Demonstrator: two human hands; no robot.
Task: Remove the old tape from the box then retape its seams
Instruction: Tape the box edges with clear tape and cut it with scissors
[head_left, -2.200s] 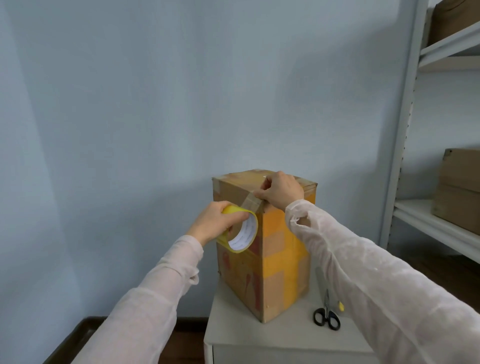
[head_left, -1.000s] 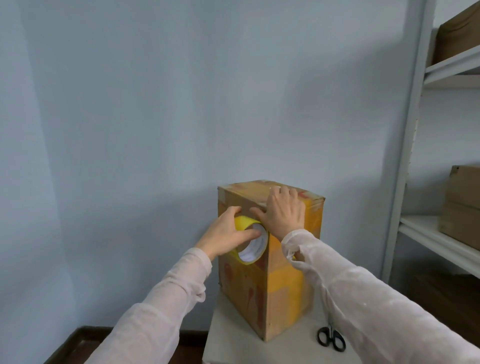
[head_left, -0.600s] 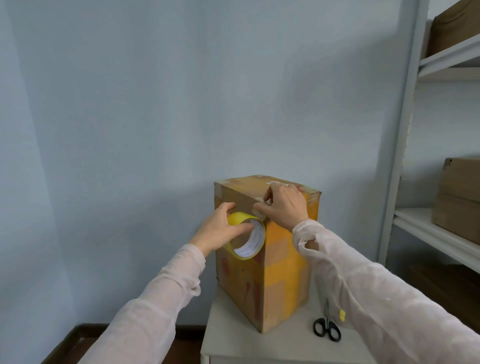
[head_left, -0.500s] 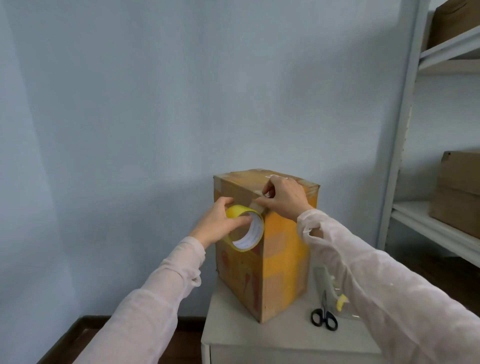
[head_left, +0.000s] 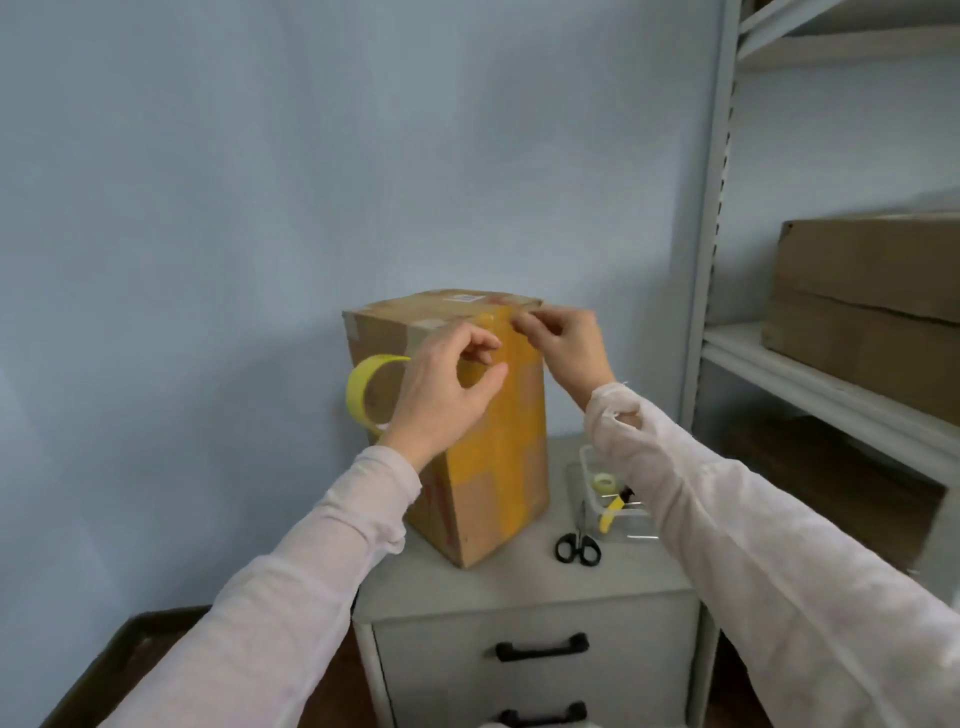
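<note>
Left hand was curled, thumb and forefinger closed toward each other right at the near vertical corner of the tall brown cardboard box, and the yellow roll of packing tape stuck out from behind that hand. The hand was plainly carrying it, though which fingers had it was hidden. Right hand was up at the box's top rim on the right-hand face, fingertips pinched together on what looked like the strip of yellowish tape folded over that edge. And there was the change: half a second back the roll lay flat against the box's left face, hard by the corner, with the right hand clamped over the corner itself. Now the roll had swung out left of the box, off the cardboard, and the right hand had slid along to the rim. That read as a length being pulled free and its end being fixed or fussed with, so this was the retaping stage, not the stripping. The box stood upright on the pale grey drawer cabinet. The black-handled scissors lay untouched just right of the box's foot, a clear plastic tray behind them, so the cut was likely next.
</note>
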